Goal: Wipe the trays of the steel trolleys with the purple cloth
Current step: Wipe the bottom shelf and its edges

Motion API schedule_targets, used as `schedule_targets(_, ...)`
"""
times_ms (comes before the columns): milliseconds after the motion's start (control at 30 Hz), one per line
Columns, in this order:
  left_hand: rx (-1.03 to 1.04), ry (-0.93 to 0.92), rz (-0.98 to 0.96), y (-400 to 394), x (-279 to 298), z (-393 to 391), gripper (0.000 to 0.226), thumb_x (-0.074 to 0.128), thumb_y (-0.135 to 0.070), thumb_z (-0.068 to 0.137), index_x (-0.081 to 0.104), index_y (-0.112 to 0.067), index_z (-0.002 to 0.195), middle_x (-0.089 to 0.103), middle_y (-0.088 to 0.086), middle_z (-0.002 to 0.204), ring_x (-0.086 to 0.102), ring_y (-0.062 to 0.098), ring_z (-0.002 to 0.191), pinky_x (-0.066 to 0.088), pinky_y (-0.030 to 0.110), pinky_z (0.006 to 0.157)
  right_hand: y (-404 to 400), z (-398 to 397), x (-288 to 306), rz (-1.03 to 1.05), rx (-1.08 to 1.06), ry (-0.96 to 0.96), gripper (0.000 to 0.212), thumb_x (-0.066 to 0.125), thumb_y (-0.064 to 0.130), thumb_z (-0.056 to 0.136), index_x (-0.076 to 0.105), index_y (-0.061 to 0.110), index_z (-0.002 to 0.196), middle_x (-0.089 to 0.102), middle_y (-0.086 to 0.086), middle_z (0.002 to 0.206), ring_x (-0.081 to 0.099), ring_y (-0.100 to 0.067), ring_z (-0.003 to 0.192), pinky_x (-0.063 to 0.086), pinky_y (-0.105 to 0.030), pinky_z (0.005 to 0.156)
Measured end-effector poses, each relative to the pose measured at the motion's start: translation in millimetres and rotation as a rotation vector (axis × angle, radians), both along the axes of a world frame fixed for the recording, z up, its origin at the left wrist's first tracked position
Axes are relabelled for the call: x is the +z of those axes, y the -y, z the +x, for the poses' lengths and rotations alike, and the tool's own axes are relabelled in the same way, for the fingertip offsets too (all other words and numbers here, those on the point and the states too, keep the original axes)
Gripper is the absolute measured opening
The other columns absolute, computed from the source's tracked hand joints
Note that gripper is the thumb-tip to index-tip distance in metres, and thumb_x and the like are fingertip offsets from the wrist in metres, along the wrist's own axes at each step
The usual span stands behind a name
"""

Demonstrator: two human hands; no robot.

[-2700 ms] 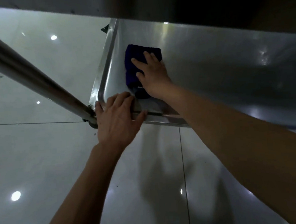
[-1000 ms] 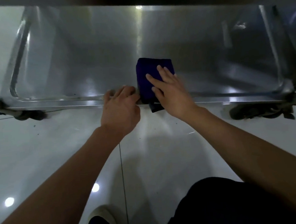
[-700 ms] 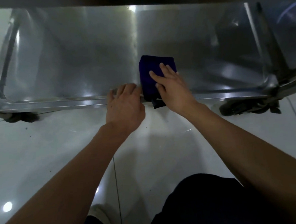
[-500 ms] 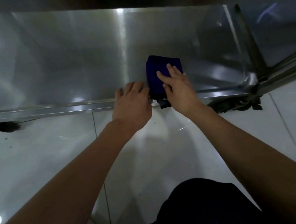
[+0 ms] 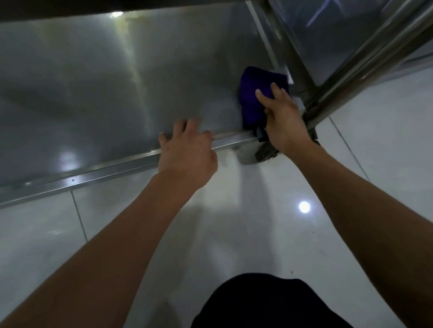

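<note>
The low steel trolley tray (image 5: 84, 95) fills the upper left of the head view. The folded purple cloth (image 5: 254, 93) lies in the tray's near right corner. My right hand (image 5: 282, 119) presses flat on the cloth, fingers straight, covering its near right part. My left hand (image 5: 187, 153) rests on the tray's front rim (image 5: 96, 171), its fingers lying over the edge onto the tray floor; they look blurred.
Steel corner posts (image 5: 370, 50) of the trolley rise at the upper right beside the cloth. A castor wheel (image 5: 265, 153) sits under that corner. Glossy white floor tiles (image 5: 239, 225) lie below. My dark-clad knee (image 5: 265, 310) shows at the bottom edge.
My right hand has slid the cloth along the tray from its middle to the near right corner. My left hand has followed to the right along the front rim.
</note>
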State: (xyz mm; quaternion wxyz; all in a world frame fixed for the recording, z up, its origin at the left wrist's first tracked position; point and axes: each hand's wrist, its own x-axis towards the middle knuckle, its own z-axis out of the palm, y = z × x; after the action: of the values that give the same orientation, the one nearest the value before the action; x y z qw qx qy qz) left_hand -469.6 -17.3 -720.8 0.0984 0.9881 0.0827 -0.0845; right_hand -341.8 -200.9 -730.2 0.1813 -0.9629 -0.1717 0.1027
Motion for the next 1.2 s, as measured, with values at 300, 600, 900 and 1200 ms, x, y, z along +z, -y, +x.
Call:
schedule_targets(300,-0.038,0.059,0.005,-9,-3,-4,0.041,0.056,-0.033,0.085,0.062,-0.028,0.126,0.045,0.001,0.139,0.038,0.026,0.132,0.041,0.052,0.099,2,2,0,0.000,-0.061,0.049,0.058,0.038,-0.001,0.101,0.037,0.026,0.152,0.015,-0.009,0.165,0.011,-0.030,0.152,0.016,-0.044,0.124)
schedule_targets(600,0.023,0.210,-0.135,-65,-2,-25,0.042,0.056,-0.028,0.088,0.062,-0.023,0.129,0.052,0.003,0.142,0.044,0.027,0.132,0.041,0.048,0.098,-38,-5,-8,-0.008,-0.023,0.072,0.047,0.031,0.018,0.108,0.032,0.024,0.154,0.015,-0.013,0.164,0.012,-0.033,0.151,0.017,-0.047,0.123)
schedule_targets(900,0.353,0.193,-0.008,-164,2,-74,0.029,0.057,-0.024,0.091,0.068,-0.018,0.117,0.058,0.007,0.129,0.047,0.035,0.120,0.038,0.049,0.093,-156,-29,-13,-0.100,0.185,0.120,0.048,0.027,0.023,0.108,0.023,0.025,0.157,0.011,-0.019,0.164,0.012,-0.038,0.150,0.017,-0.048,0.121)
schedule_targets(1200,0.326,0.206,0.004,-200,2,-117,0.026,0.054,-0.018,0.093,0.070,-0.011,0.113,0.060,0.009,0.127,0.051,0.036,0.118,0.040,0.049,0.089,-291,-82,-16,-0.087,0.454,0.047,0.063,0.036,0.018,0.104,0.007,0.030,0.158,-0.006,-0.016,0.165,-0.006,-0.036,0.152,0.000,-0.052,0.122)
